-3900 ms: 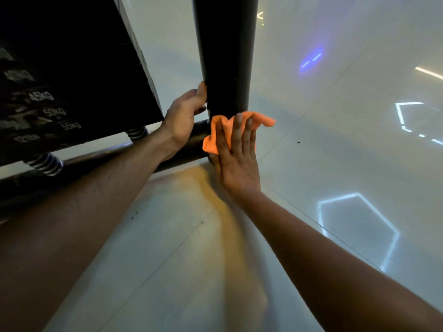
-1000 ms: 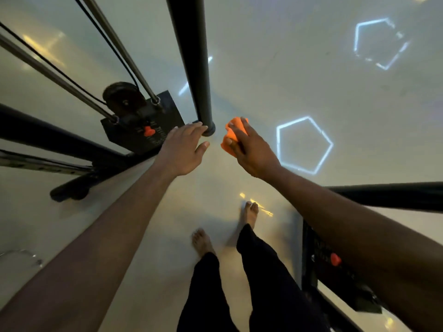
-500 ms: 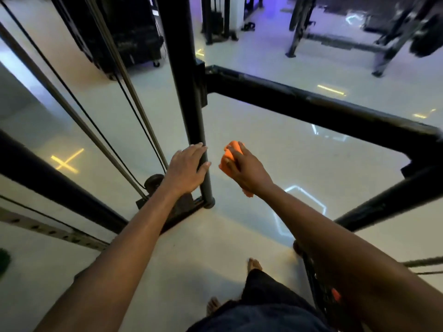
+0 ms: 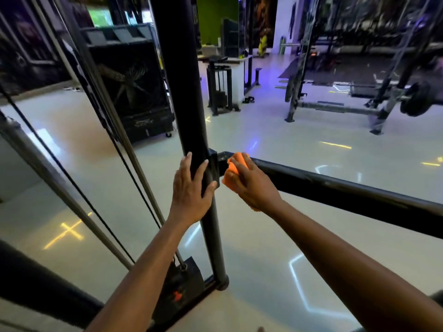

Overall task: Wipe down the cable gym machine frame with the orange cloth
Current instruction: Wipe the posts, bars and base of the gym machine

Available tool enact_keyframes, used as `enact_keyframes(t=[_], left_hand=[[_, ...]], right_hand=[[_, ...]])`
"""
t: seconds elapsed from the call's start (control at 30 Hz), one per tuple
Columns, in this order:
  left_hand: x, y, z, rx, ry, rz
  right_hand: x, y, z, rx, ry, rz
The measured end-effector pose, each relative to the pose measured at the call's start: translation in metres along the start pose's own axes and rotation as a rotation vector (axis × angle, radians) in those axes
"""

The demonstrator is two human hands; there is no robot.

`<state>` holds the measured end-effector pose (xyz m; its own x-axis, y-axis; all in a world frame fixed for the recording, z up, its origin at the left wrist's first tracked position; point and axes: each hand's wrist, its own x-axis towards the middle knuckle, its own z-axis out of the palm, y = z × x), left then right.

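The cable machine's black upright post point(image 4: 182, 97) runs down the middle of the head view, and a black horizontal crossbar point(image 4: 335, 190) leaves it toward the right. My left hand point(image 4: 190, 195) lies flat against the post just below the joint, fingers straight. My right hand point(image 4: 251, 185) grips the bunched orange cloth point(image 4: 236, 165) and presses it onto the crossbar right beside the joint bracket. Most of the cloth is hidden under my fingers.
Steel guide rods and black cables point(image 4: 115, 140) slant down on the left to a weight stack point(image 4: 182, 281) at the floor. Another thick black bar point(image 4: 36, 279) crosses the lower left. Racks and a barbell point(image 4: 374, 101) stand across the glossy floor at the back right.
The view has tilted up from the floor to the joint. Both hands rose along the post; my right hand brought the cloth from beside the post onto the crossbar.
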<state>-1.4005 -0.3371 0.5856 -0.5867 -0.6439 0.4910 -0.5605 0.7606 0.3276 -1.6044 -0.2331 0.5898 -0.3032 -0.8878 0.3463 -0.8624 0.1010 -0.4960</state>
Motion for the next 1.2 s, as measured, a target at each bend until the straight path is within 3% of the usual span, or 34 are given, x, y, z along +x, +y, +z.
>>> enact_keyframes(t=[0.37, 0.57, 0.7, 0.9, 1.1, 1.2], left_hand=[[0.080, -0.028, 0.062, -0.427, 0.178, -0.254], [0.079, -0.043, 0.083, -0.599, 0.138, -0.374], [0.078, -0.059, 0.098, -0.656, 0.121, -0.379], [0.077, -0.066, 0.104, -0.710, 0.112, -0.376], [0.078, -0.073, 0.109, -0.741, 0.107, -0.338], [0.078, -0.077, 0.109, -0.757, 0.092, -0.342]], right_hand=[[0.101, 0.030, 0.027, 0.067, -0.056, -0.020], [0.116, 0.029, 0.068, 0.109, -0.063, -0.030], [0.122, 0.025, 0.094, -0.053, -0.013, -0.073], [0.110, 0.070, 0.080, -0.490, 0.005, -0.136], [0.109, 0.041, 0.070, -0.431, 0.122, -0.074], [0.110, 0.033, 0.066, -0.548, 0.121, -0.037]])
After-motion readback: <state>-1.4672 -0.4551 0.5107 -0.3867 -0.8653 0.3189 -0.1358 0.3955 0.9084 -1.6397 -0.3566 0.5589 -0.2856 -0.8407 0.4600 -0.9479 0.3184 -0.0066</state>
